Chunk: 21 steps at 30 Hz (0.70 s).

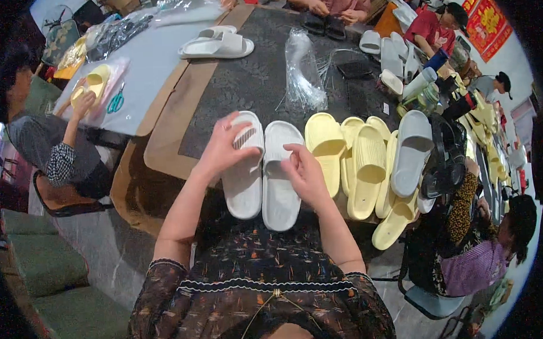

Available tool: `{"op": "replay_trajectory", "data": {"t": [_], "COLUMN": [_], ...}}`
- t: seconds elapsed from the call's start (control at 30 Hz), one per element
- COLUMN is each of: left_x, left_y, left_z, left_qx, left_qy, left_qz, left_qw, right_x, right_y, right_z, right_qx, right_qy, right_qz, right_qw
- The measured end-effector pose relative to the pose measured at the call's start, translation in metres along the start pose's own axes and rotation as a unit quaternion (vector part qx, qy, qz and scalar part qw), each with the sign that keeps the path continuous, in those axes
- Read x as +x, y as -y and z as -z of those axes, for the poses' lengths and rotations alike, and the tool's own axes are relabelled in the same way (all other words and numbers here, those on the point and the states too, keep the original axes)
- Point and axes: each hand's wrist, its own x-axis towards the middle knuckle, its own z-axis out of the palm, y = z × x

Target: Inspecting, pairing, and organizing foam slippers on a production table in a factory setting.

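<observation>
Two light grey slippers lie side by side in front of me, toes on the table and heels past its near edge. My left hand point(226, 146) is over the strap of the left slipper point(243, 191), gripping it between thumb and fingers. Beside the strap of the right slipper point(282, 196), my right hand point(306, 173) has its index finger and thumb apart, the thumb slightly blurred. Its other fingers are partly hidden. Just right of that hand stands a row of yellow slippers point(365, 166), with another grey slipper point(411, 152) at its right end.
Another grey pair point(222, 45) lies at the far left of the dark table point(239, 87). Clear plastic bags point(304, 73) and thin ties lie mid-table. Black slippers point(444, 151) are at the right. Co-workers sit around; one at left handles a yellow slipper point(98, 80) near teal scissors point(116, 103).
</observation>
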Motion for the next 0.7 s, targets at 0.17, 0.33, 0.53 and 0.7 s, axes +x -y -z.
{"op": "replay_trajectory", "data": {"t": [0.17, 0.33, 0.53, 0.7], "left_x": [-0.019, -0.047, -0.051, -0.040], "left_y": [-0.028, -0.054, -0.036, -0.027], "left_z": [0.027, 0.008, 0.008, 0.016], "left_qx": [-0.101, -0.370, -0.077, -0.015], "left_qy": [0.010, 0.113, -0.007, -0.082], "left_qz": [-0.045, 0.069, 0.077, 0.090], "left_qw": [0.994, 0.920, 0.994, 0.992], "right_x": [-0.026, -0.034, -0.053, -0.051], "right_y": [0.020, 0.027, 0.030, 0.019], "right_z": [-0.014, -0.038, -0.026, -0.029], "right_qx": [0.263, 0.288, 0.056, 0.111], "right_qy": [0.054, 0.163, 0.295, 0.288], "right_qz": [-0.165, -0.196, -0.164, -0.270], "right_qw": [0.949, 0.923, 0.940, 0.912]}}
